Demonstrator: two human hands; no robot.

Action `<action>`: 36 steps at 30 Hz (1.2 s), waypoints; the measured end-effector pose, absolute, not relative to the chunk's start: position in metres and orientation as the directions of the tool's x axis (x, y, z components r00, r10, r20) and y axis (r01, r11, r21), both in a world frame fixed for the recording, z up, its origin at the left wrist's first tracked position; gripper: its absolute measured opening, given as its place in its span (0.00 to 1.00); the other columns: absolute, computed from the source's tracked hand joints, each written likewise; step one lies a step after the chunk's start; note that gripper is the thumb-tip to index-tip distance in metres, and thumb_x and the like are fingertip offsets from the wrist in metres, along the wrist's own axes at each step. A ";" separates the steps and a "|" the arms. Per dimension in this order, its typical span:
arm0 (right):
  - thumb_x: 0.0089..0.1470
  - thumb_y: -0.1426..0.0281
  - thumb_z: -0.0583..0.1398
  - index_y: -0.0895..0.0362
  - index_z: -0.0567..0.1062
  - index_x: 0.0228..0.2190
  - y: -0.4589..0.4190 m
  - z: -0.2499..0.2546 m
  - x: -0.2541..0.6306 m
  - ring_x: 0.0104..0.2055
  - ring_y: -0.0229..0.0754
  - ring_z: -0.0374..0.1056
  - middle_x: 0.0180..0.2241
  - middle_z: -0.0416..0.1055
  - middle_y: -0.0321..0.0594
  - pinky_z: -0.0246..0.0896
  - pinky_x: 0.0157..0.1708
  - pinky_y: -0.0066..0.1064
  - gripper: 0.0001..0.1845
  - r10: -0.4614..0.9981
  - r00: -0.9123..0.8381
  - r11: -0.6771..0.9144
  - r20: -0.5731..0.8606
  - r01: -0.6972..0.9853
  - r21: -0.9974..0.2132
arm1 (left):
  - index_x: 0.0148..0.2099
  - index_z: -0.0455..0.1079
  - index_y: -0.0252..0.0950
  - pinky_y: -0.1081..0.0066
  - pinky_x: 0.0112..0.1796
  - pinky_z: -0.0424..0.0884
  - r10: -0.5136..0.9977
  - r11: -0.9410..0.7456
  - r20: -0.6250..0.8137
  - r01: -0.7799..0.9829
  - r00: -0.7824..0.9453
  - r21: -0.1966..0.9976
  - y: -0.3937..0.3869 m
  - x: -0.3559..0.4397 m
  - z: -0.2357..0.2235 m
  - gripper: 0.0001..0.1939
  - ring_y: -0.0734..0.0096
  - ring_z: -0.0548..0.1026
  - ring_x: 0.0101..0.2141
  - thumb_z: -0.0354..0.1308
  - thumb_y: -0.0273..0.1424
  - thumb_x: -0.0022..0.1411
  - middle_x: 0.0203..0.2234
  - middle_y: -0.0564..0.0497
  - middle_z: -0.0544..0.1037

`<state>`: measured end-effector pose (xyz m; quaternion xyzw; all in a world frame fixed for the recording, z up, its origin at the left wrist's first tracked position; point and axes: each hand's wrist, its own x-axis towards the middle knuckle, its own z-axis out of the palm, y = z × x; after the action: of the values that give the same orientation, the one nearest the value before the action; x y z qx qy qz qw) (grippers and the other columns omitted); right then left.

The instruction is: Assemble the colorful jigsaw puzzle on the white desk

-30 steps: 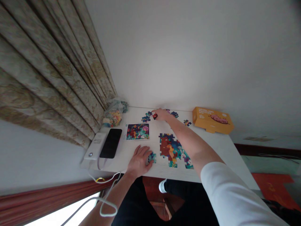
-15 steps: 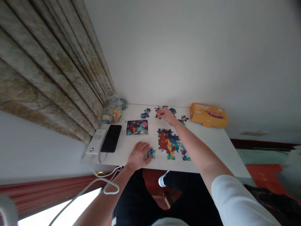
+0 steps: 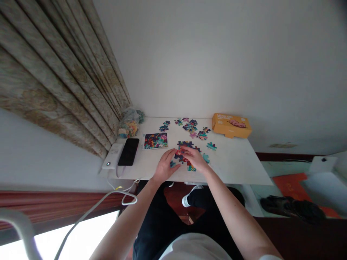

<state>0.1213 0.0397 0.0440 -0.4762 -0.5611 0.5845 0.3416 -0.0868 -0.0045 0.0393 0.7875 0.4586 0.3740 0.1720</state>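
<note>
Bending over a white table (image 3: 233, 166), the person keeps both hands close together at a half-built jigsaw puzzle (image 3: 185, 145), which lies near the front edge of the table. The right hand (image 3: 194, 158) is over the puzzle, with its fingers curved down on the pieces, but I cannot tell if they are gripping one. The left hand (image 3: 165, 167) is just beside it, and its fingers are loosely open and point toward the puzzle. A red puzzle piece (image 3: 179, 152) shows between the two hands, and a small teal piece (image 3: 172, 164) lies near the left fingertips. Many loose puzzle pieces (image 3: 189, 126) are spread behind the puzzle, and one teal loose piece (image 3: 211, 146) lies apart on its right side. On the left are a picture card (image 3: 155, 141), a black smartphone (image 3: 128, 151) and a white power bank (image 3: 111, 156). An orange-yellow box (image 3: 231, 125) sits near the far edge, and a plastic bag (image 3: 129, 124) sits in the far left corner.
</note>
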 end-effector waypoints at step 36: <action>0.70 0.56 0.49 0.51 0.67 0.65 0.033 0.015 0.156 0.73 0.57 0.51 0.70 0.58 0.49 0.41 0.69 0.63 0.28 0.959 -0.265 0.283 0.104 0.923 -0.260 | 0.49 0.79 0.41 0.54 0.56 0.75 0.880 -0.475 0.363 0.559 0.307 0.679 0.040 -0.102 -0.009 0.10 0.60 0.78 0.52 0.63 0.31 0.66 0.50 0.46 0.80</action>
<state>0.1561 0.0326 0.0145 -0.5942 -0.7918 0.0734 0.1207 -0.1020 0.0404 -0.0090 0.7777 0.4627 0.3642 0.2201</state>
